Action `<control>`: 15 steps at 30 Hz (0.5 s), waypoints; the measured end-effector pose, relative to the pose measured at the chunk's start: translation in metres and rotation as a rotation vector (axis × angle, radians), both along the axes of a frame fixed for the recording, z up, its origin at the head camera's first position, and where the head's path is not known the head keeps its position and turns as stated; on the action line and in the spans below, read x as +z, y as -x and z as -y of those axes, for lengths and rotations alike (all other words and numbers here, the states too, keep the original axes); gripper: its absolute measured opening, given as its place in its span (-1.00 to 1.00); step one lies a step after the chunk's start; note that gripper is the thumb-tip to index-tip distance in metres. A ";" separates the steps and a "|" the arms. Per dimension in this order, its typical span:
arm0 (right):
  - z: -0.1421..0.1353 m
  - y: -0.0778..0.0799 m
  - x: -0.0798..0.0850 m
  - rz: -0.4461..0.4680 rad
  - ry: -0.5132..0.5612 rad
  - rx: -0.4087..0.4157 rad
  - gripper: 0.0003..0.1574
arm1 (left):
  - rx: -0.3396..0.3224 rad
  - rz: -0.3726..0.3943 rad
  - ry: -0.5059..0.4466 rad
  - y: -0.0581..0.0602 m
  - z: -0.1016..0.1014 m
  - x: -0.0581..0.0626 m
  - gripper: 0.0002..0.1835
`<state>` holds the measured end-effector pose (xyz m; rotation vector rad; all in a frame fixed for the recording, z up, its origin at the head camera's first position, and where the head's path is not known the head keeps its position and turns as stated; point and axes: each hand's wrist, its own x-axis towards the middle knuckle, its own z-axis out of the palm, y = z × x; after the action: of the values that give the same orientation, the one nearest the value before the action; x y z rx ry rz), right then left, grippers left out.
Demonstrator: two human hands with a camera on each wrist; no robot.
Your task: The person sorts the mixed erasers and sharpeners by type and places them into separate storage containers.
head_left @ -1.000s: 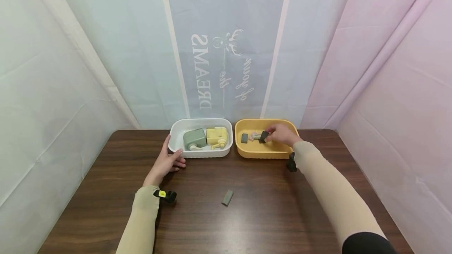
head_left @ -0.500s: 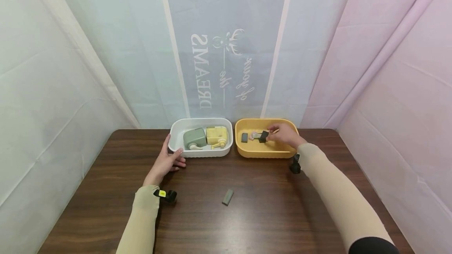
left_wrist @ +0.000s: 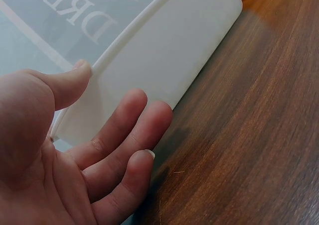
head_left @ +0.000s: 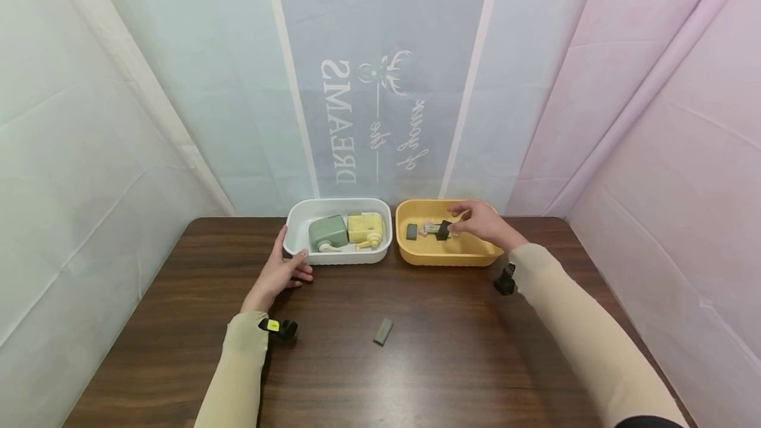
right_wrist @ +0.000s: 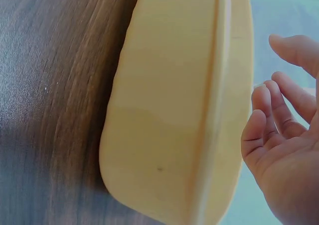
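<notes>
My left hand (head_left: 278, 275) is at the near left corner of a white basket (head_left: 341, 259). Its thumb touches the rim; the other visible fingers (left_wrist: 117, 120) lie loosely curved outside the wall. Inside that basket sit a green box (head_left: 327, 230) and a yellow box (head_left: 364, 224), each with a crank-like handle. Over the right part of a yellow basket (head_left: 440, 260) is my right hand (head_left: 480, 223), fingers loosely bent and nothing between them. Its fingertips overlap a black piece (head_left: 442, 230) with a silvery arm. Left of that piece lies a small grey block (head_left: 411, 232).
A grey-green bar-shaped block (head_left: 383, 331) lies alone on the brown wooden table (head_left: 333, 375), in front of the baskets. Behind them hangs a pale blue curtain (head_left: 380, 5), with fabric walls on both sides.
My right hand has drawn back slightly to the right and its fingers have spread from the black piece, which stays in the yellow basket. The left hand has not moved.
</notes>
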<state>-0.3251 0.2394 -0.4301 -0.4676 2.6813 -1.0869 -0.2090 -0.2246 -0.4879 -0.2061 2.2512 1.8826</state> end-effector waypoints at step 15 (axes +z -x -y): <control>0.025 -0.039 0.018 -0.141 0.082 0.159 -0.45 | -0.002 0.037 0.020 0.004 0.002 0.003 -0.06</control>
<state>-0.2864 0.2141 -0.4126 -0.7855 2.6696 -1.1608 -0.2131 -0.2267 -0.4849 -0.2395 2.2457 1.8404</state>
